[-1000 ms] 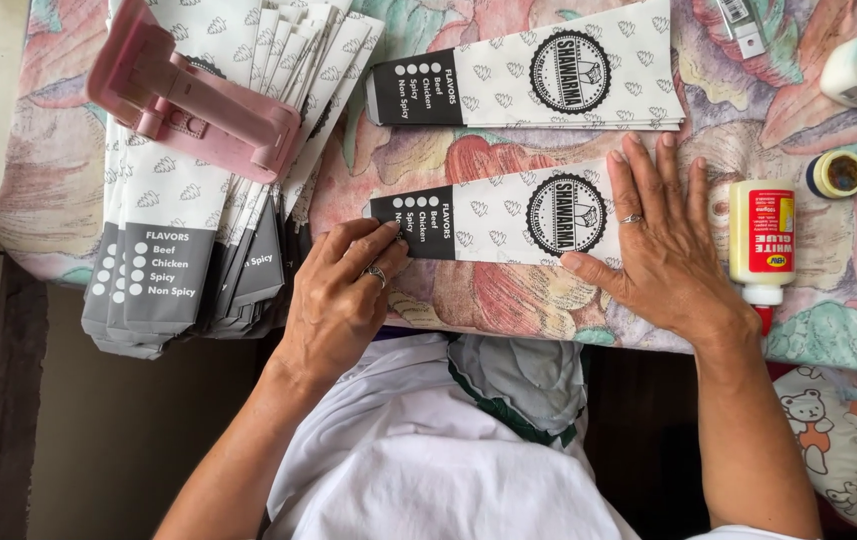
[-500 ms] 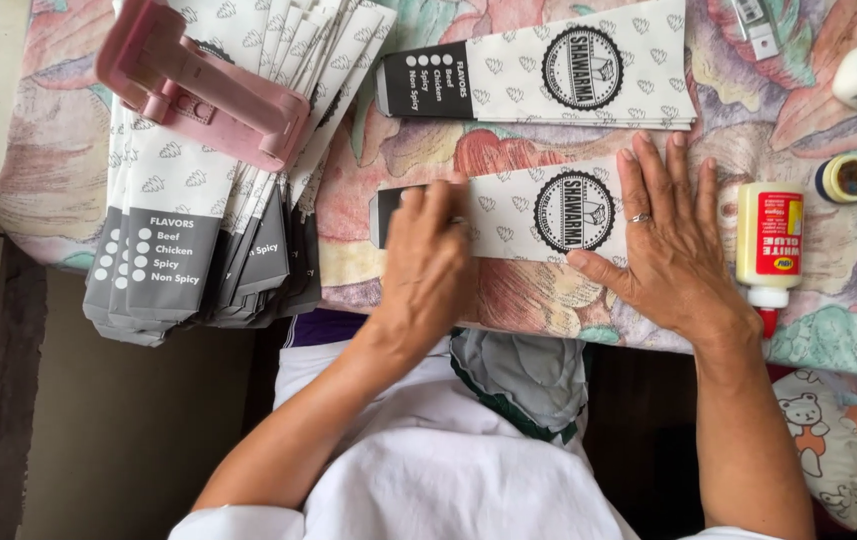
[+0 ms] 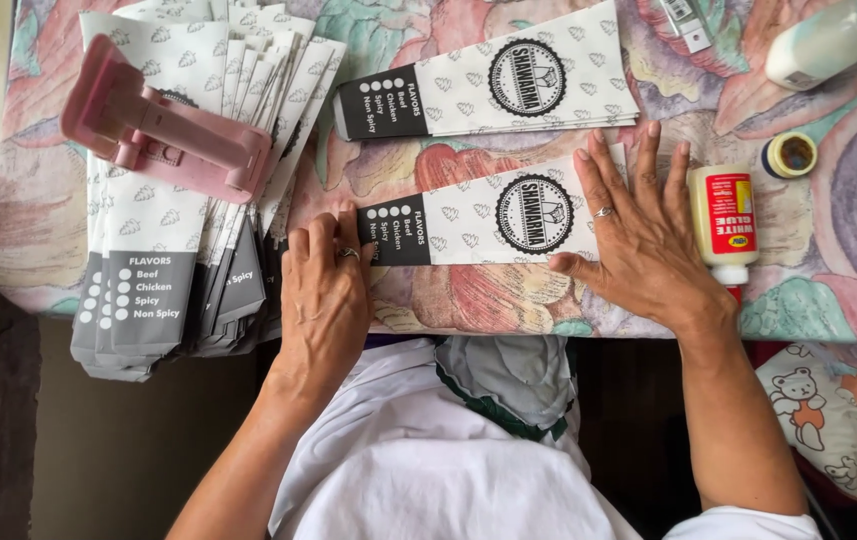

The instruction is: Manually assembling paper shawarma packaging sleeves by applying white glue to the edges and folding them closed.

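- I see my left hand (image 3: pixel 326 290) lying palm down at about 7 o'clock in the view, fingers together and flat, their tips pressing the dark end of the paper sleeve (image 3: pixel 493 215); nothing is clamped in it.
- My right hand (image 3: pixel 638 235) lies flat at about 3 o'clock from centre, fingers spread apart and pressing down on the wide, pale end of the same sleeve, thumb along its lower edge.
- The paper sleeve lies flat on the flowered tablecloth (image 3: pixel 828 250), near the middle of the view, slanting slightly upward toward 2 o'clock, with a round black emblem between my two hands.
- A second sleeve (image 3: pixel 488 85) of the same kind lies at 12 o'clock from it, just apart.
- A stack of flat sleeves (image 3: pixel 163 250) sits at 9 o'clock, fanned out, with a pink plastic holder (image 3: pixel 163 140) resting on top.
- A glue bottle (image 3: pixel 723 220) lies just beside my right hand at 3 o'clock, touching or nearly touching the little finger; I cannot tell which.
- A small tape roll (image 3: pixel 788 155) sits beyond it toward 2 o'clock, and a white bottle (image 3: pixel 823 45) lies at the top right corner.
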